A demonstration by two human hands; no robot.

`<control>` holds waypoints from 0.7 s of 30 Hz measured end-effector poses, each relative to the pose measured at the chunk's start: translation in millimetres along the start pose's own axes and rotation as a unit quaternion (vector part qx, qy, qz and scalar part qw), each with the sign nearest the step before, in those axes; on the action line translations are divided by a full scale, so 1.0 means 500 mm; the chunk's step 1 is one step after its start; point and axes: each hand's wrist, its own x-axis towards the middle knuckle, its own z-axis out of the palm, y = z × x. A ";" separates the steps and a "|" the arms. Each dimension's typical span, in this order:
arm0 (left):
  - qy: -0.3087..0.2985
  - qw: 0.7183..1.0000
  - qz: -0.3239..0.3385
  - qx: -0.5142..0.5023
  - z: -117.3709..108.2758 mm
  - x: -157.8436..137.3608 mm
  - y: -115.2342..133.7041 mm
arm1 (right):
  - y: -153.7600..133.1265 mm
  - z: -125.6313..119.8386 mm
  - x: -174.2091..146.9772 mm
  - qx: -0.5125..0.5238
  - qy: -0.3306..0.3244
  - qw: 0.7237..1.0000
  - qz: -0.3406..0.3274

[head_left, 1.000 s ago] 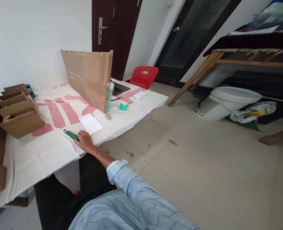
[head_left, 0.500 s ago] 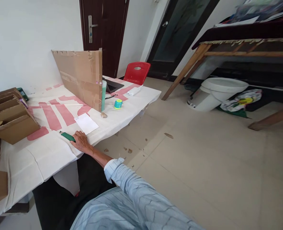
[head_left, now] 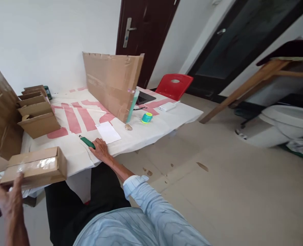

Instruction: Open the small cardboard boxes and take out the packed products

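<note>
1. Two hands are in view, well apart: the left hand [head_left: 9, 200] at the near left corner, the right hand [head_left: 100, 150] further right on the near edge of the table [head_left: 71, 155].
2. Fingers of the left hand are closed on the near end of a flat cardboard box [head_left: 36, 166], sealed on top with clear tape, which it holds just over the table's near left edge.
3. Resting on the white and pink table cover, the right hand has its fingers curled around the near end of a green utility knife [head_left: 87, 142]; the knife lies on the cloth and points to the far left.
4. Just beyond the right hand lies a white sheet of paper [head_left: 108, 132], close to the knife but apart from it.
5. At the far left, a row of open cardboard boxes [head_left: 37, 112] leans together, and a larger taped carton [head_left: 0, 109] stands at the left edge.
6. A tall cardboard panel [head_left: 112, 83] stands upright across the middle of the table, with a green bottle [head_left: 133, 105] touching its right end.
7. Near the bottle sit a small stone-like object [head_left: 128, 127] and a roll of teal tape [head_left: 146, 118].
8. Beyond the far right end of the table stands a red plastic stool [head_left: 174, 85], in front of a dark door [head_left: 146, 30].
9. To the right, on the tiled floor, a white bucket [head_left: 281, 124] sits beside a wooden table leg [head_left: 240, 89].
</note>
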 end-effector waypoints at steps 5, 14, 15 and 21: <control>-0.084 0.994 0.038 -0.056 0.027 -0.060 -0.007 | 0.003 0.000 -0.007 0.014 -0.009 1.000 0.009; -0.328 0.935 0.046 -0.125 -0.006 0.022 -0.056 | -0.079 -0.020 -0.033 0.293 0.069 0.953 -0.045; -0.350 0.928 0.049 -0.117 -0.007 0.030 -0.052 | -0.100 -0.025 -0.038 0.345 0.061 0.935 -0.052; -0.381 0.913 0.140 -0.046 0.004 0.064 -0.032 | -0.209 -0.064 -0.055 0.480 -0.014 0.876 -0.043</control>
